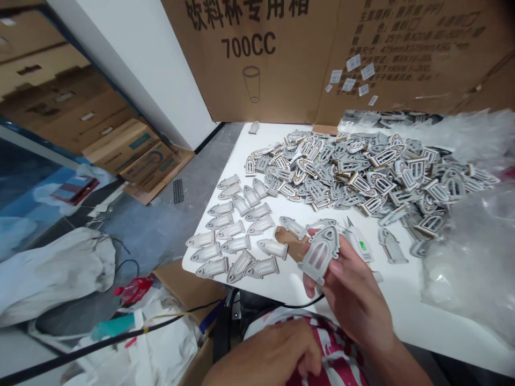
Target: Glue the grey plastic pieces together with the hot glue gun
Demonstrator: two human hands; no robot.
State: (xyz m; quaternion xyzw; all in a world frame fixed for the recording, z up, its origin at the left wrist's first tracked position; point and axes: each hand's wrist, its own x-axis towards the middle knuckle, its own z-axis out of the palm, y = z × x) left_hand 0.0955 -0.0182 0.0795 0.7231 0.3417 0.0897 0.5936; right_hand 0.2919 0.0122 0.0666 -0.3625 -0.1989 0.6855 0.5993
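My right hand holds a grey arched window-shaped piece above the near edge of the white table, its fingers and thumb closed round the edges. Low in the view, over my lap, my left hand has its fingers curled, and what they hold, if anything, is hidden. Several similar grey pieces lie spread flat at the table's left. A large heap of grey and white-brown pieces covers the back. Behind my right hand lie a small device with a green display and a brown scrap.
A large printed cardboard box stands behind the table. Clear plastic bags cover the right side. An open carton and a bag of litter sit below the left edge, with a black cable crossing there.
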